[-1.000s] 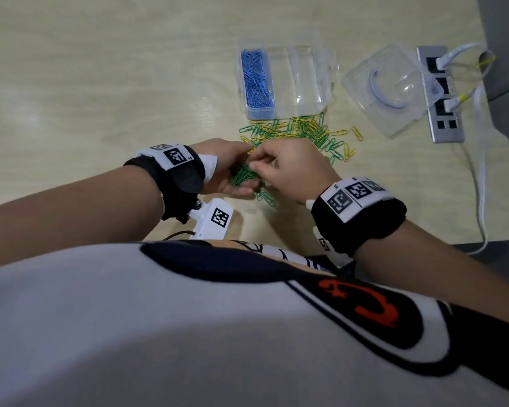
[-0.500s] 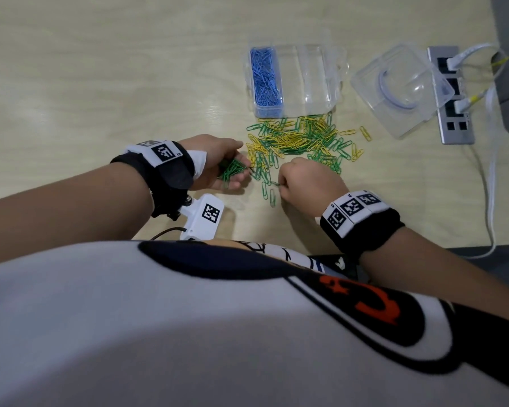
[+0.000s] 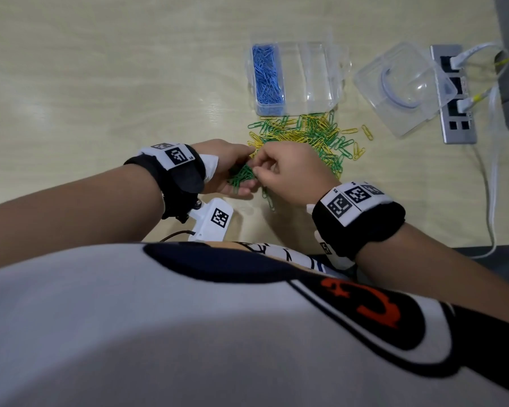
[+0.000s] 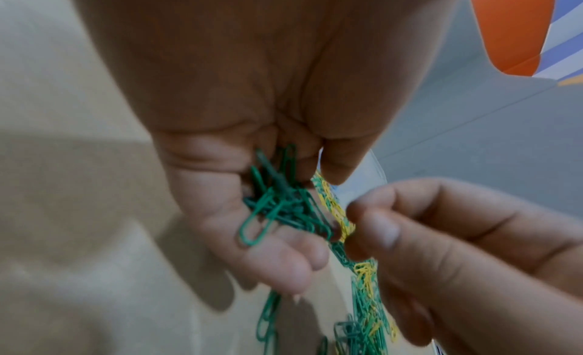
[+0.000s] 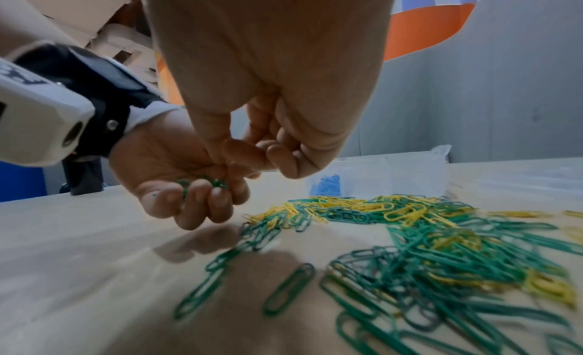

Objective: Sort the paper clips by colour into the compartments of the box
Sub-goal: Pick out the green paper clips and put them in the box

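A: Paper clips [image 3: 303, 133], where are they rn?

B: Main heap is green + yellow mixed, loose on the table [image 3: 100, 83], just in front of the box [image 3: 321, 74] on the near side. A few yellow strays lie off the heap's right edge. Some green singles [image 5: 288, 288] sit on the near side of the heap, by the hands.

A: And the sorted ones?

B: Blue clips [image 3: 267, 76] fill the box's left compartment. The other compartments look clear plastic w/ nothing coloured in them, far as the head view shows.

A: Left hand?

B: Left hand [image 3: 229, 168] is palm-up, low over the table, fingers curled round a bunch of green clips [image 4: 280, 206]. One clip pokes out over a fingertip in the left wrist view.

A: Right hand?

B: Right hand [image 3: 288, 171] is right beside it, thumb + forefinger tips pressed together at the edge of that green bunch. Narrow pinch. Can't tell if a clip is actually between the tips; blurred in both wrist views. Its other fingers are curled in.

A: Anything else around?

B: Clear lid [image 3: 403, 86] lies to the right of the box, apart from it. Beyond that is a grey socket strip [image 3: 456, 95] w/ white cables [image 3: 492, 160] plugged in, running toward the table's near edge.
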